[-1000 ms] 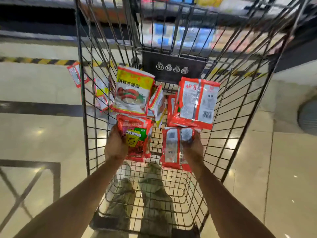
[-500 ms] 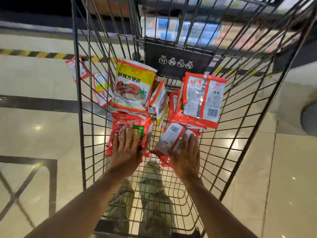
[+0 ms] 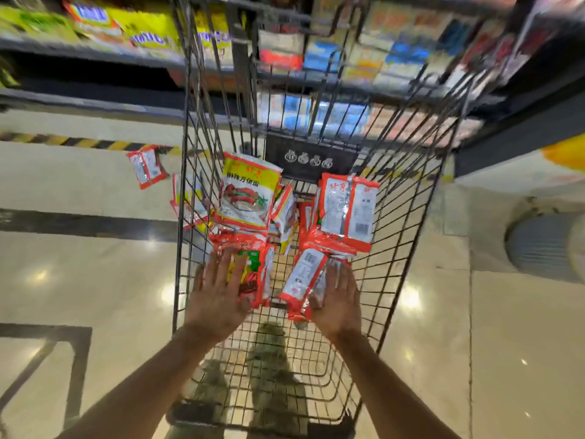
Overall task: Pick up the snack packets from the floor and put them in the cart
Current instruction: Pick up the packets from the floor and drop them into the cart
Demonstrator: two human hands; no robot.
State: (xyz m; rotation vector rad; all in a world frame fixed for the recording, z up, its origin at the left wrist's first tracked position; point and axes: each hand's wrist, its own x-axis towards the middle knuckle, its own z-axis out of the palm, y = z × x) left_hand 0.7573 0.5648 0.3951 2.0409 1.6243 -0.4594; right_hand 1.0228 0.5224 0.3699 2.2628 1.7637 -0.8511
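Inside the cart (image 3: 399, 248), the left hand (image 3: 218, 293) lies flat, fingers straight, on the red packet (image 3: 254, 274). The right hand (image 3: 338, 300), fingers straight, touches the white-backed packet (image 3: 303, 275).

You can reach into the cart (image 3: 408, 223) only from above: its wire walls close both sides. The packets (image 3: 250, 191) fill its far half, with your left hand (image 3: 218, 293) and right hand (image 3: 338, 299) flat over the nearest ones; the near mesh bottom is bare. Left of the cart, one floor packet (image 3: 147, 166) lies on open floor (image 3: 79, 191), a second packet (image 3: 186, 201) just beside the wall.
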